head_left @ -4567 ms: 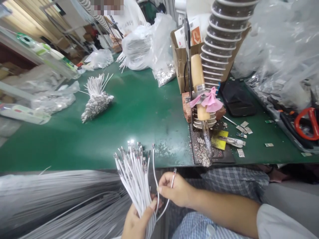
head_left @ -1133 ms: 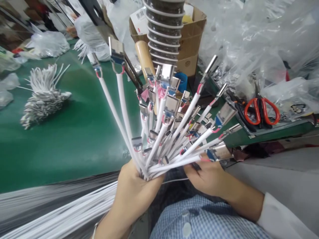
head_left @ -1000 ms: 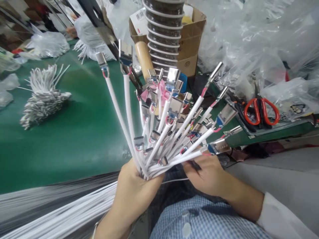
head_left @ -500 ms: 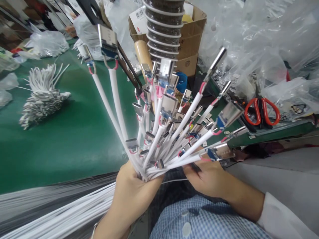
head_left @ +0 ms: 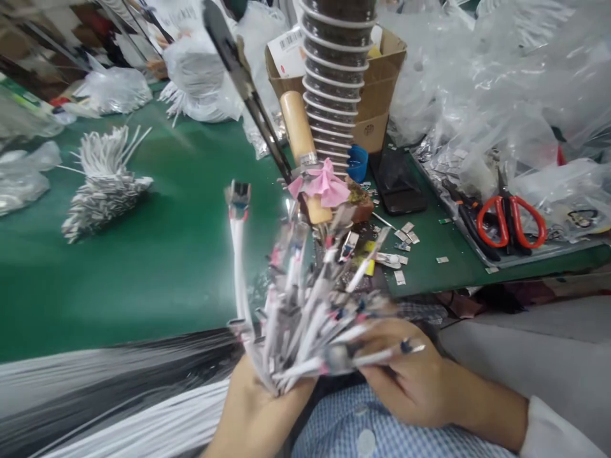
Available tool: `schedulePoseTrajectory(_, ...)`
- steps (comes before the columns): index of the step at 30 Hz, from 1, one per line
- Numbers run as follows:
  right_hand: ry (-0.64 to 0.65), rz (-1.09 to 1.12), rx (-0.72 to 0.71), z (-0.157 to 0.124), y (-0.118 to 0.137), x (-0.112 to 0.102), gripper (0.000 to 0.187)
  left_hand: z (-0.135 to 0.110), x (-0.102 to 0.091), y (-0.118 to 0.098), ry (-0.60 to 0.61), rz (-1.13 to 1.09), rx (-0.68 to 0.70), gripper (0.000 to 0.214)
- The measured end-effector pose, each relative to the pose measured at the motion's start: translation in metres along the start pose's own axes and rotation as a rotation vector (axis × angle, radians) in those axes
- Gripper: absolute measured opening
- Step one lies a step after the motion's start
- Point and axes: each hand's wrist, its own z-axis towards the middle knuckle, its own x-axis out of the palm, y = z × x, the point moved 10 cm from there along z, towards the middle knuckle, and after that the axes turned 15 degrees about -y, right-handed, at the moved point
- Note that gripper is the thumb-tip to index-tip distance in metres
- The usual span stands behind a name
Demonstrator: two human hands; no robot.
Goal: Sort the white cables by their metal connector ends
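My left hand is closed round a thick bundle of white cables. They fan upward from the fist, each tipped with a bare metal USB-C connector on a small blue board with red wire. Motion blurs many of the tips. Just right of the bundle is my right hand, its fingers curled inward. Connectors at the bundle's right side pass in front of its fingertips, so what it grips cannot be made out. The cables' long white lengths trail off to the lower left.
On the green table stand a soldering iron with a wooden handle and pink cloth, and a ribbed hose. Loose connectors, a black phone, red-handled scissors and a pile of cable ends lie around.
The bundle has dropped lower and its fan has narrowed, uncovering the iron, phone and loose connectors. My right hand has moved slightly down and right. The view has shifted a little.
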Motion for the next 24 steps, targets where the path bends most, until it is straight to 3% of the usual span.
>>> schedulePoseTrajectory(2, 0.031, 0.100, -0.005, -0.006, 0.007, 0.006, 0.012, -0.012, -0.015, 0.021, -0.078, -0.069, -0.140, 0.014)
schedulePoseTrajectory(6, 0.122, 0.303, 0.141, -0.016, 0.008, 0.036, 0.008, -0.031, -0.041, 0.052, -0.235, -0.391, -0.322, 0.023)
schedulePoseTrajectory(11, 0.227, 0.387, 0.388, -0.029, -0.007, 0.098, 0.005, -0.048, -0.055, 0.085, -0.360, -0.673, -0.515, 0.020)
schedulePoseTrajectory(14, 0.248, 0.511, 0.655, -0.042, -0.027, 0.145, 0.012, -0.059, -0.060, 0.101, -0.421, -0.684, -0.600, 0.022)
schedulePoseTrajectory(18, 0.302, 0.892, 1.136, -0.066, -0.041, 0.204, 0.050, -0.071, -0.062, 0.123, -0.432, -0.629, -0.654, 0.035)
schedulePoseTrajectory(20, 0.288, 0.948, 1.201, -0.065, -0.044, 0.213, 0.058, -0.073, -0.065, 0.132, -0.452, -0.591, -0.648, 0.040)
schedulePoseTrajectory(24, 0.257, 0.951, 1.153, -0.058, -0.051, 0.210, 0.057, -0.073, -0.070, 0.142, -0.513, -0.547, -0.657, 0.044)
